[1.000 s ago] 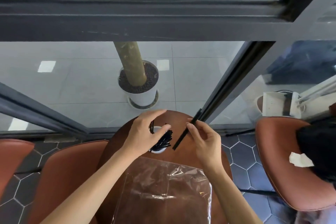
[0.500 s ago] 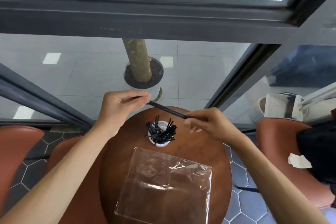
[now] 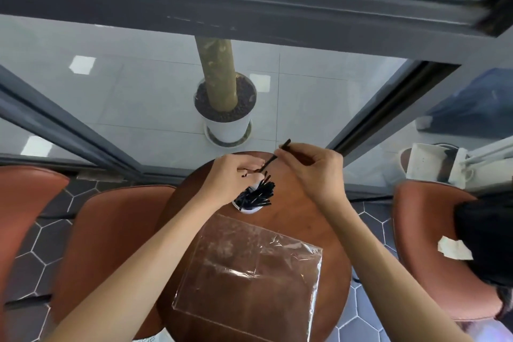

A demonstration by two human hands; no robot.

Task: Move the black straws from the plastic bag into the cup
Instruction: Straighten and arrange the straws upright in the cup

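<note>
Grey window frames (image 3: pixel 249 5) and pale floor tiles fill the far half of the head view, with a potted trunk standing in a white planter (image 3: pixel 226 108) beyond the glass. Closer in, a round wooden table (image 3: pixel 288 219) sits between brown leather chairs (image 3: pixel 111 230), over a dark hexagon-tiled floor.

On the near part of the table lies the clear plastic bag (image 3: pixel 249 269), flat and crinkled; no straws can be made out inside it. Just beyond the bag stands a small white cup (image 3: pixel 249 207), crowded with black straws (image 3: pixel 256 194) that fan out toward the right.

Both hands meet above the far side of the cup. The right hand (image 3: pixel 313 169) pinches a single black straw (image 3: pixel 277 154) between thumb and forefinger, its other fingers curled under. That straw slants from its upper end near the window sill down leftward to the left hand. The left hand (image 3: pixel 233 172) hovers over the cup with its fingers bent, and its fingertips (image 3: pixel 256 168) close on the straw's lower end; how firmly they hold it cannot be told.

At the right edge, a white crumpled tissue (image 3: pixel 455 248) rests on another chair beside something black.
</note>
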